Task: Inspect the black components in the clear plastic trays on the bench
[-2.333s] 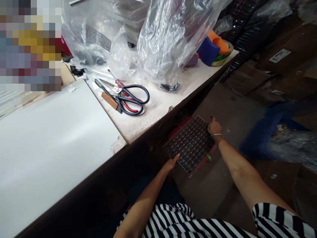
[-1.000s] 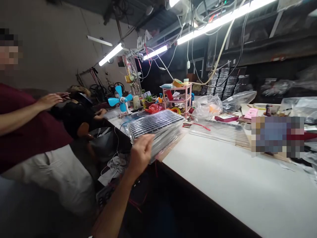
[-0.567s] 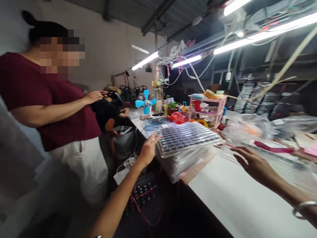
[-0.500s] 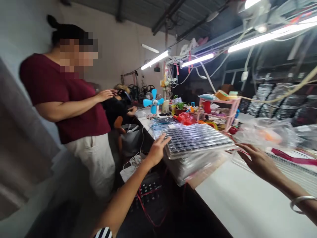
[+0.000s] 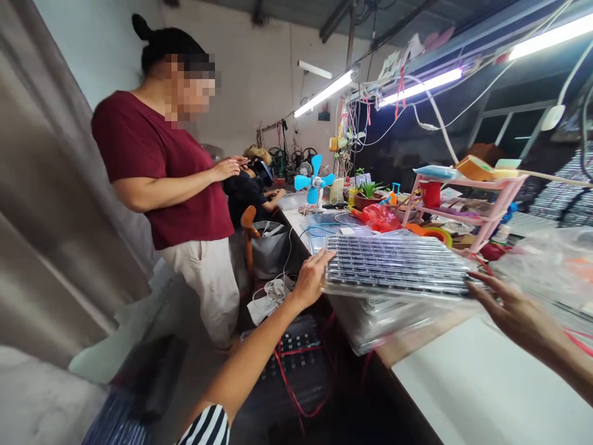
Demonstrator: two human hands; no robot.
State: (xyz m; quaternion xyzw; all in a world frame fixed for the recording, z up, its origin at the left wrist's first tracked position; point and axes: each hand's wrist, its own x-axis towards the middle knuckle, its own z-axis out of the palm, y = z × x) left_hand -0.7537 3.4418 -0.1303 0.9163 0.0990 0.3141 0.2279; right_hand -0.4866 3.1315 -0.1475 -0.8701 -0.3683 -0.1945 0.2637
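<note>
A flat clear plastic tray with rows of dark and silvery strips [image 5: 393, 266] lies on top of a stack of clear plastic trays [image 5: 389, 324] at the bench edge. My left hand [image 5: 312, 279] grips its left end, fingers on the top edge, thumb hidden. My right hand [image 5: 507, 306] is closed at its right end, fingertips on the corner. The tray's top sits slightly askew over the stack; whether it is lifted clear of it I cannot tell.
Behind the tray are a red plastic bag [image 5: 380, 217], a blue fan [image 5: 315, 182] and a pink rack [image 5: 486, 213]. A person in a maroon shirt [image 5: 185, 173] stands left; another person [image 5: 252, 191] sits beyond. Bundled trays with red cord [image 5: 296, 352] lie below the bench [image 5: 482, 377].
The view has swung left, so things appear farther right. My right hand has come in onto the tray's right end; my left hand stays at the left end.
</note>
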